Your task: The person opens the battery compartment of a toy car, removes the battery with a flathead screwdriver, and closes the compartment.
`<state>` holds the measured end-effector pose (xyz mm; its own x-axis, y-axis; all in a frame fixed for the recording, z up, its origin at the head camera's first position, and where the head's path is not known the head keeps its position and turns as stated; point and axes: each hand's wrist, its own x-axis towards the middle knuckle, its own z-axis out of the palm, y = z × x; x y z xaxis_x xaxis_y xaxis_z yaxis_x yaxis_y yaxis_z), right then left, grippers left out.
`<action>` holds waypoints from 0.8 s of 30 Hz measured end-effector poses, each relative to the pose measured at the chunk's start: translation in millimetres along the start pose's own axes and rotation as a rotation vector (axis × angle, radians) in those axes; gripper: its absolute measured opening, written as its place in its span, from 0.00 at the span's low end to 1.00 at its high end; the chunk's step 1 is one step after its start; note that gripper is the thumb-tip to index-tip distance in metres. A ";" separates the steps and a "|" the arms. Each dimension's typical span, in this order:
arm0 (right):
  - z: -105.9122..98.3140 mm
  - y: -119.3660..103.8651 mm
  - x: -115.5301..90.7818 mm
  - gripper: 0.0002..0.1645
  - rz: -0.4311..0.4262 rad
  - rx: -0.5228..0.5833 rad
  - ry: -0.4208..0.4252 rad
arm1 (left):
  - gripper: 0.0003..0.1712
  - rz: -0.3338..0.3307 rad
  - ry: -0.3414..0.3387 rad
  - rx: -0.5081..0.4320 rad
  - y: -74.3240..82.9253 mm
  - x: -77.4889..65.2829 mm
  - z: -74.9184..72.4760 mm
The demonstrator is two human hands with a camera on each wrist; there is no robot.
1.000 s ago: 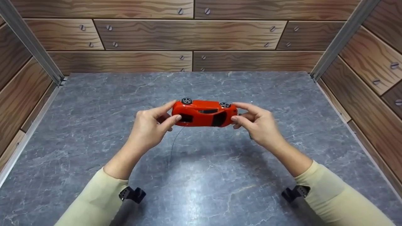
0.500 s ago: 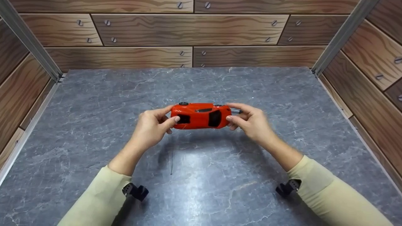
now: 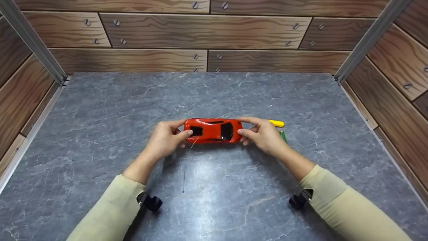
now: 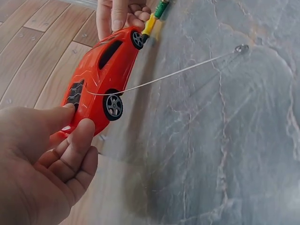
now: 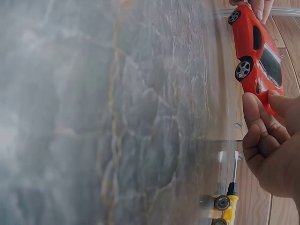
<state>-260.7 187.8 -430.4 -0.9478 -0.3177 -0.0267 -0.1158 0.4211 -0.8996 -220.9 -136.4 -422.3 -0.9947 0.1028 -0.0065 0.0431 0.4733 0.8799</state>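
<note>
A red toy car (image 3: 214, 130) is held above the table, roof up, with a thin wire (image 3: 185, 170) trailing from its near side. My left hand (image 3: 165, 137) pinches the rear end, thumb beside the black rear panel. At the front end, my right hand (image 3: 264, 135) grips the car between thumb and fingers. In the left wrist view the wire ends in a small loop (image 4: 241, 48) and two of the car's wheels show. The right wrist view shows the windshield (image 5: 270, 64) close to my right hand.
Behind my right hand lies a screwdriver with a yellow handle (image 3: 277, 123); its metal shaft (image 5: 236, 164) shows in the right wrist view. A green handle (image 3: 283, 135) and small wheel-like parts (image 5: 222, 202) are near it. Wood-patterned walls (image 3: 207, 31) enclose the grey table (image 3: 214, 207).
Both hands have brought the car lower and nearer, rolling it from a tilt that showed its side wheels to roof up. Yellow and green handles have come into sight beside the right hand.
</note>
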 end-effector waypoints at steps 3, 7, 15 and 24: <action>-0.1 0.0 1.6 0.29 0.031 -0.025 -0.003 | 0.32 -0.024 -0.015 -0.019 -2.7 3.0 1.5; 0.5 -0.1 4.8 0.30 0.067 -0.050 -0.010 | 0.32 -0.059 -0.029 -0.058 -9.3 7.2 3.6; 1.1 0.6 10.9 0.32 0.107 -0.066 -0.033 | 0.32 -0.081 -0.031 -0.115 -17.6 15.0 6.5; 1.2 2.7 15.9 0.32 0.140 -0.077 -0.040 | 0.30 -0.129 -0.017 -0.134 -19.1 22.8 9.6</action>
<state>-275.7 182.9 -433.7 -0.9439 -0.2844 -0.1681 -0.0075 0.5270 -0.8498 -243.6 -134.7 -443.8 -0.9894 0.0644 -0.1305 -0.0987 0.3625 0.9267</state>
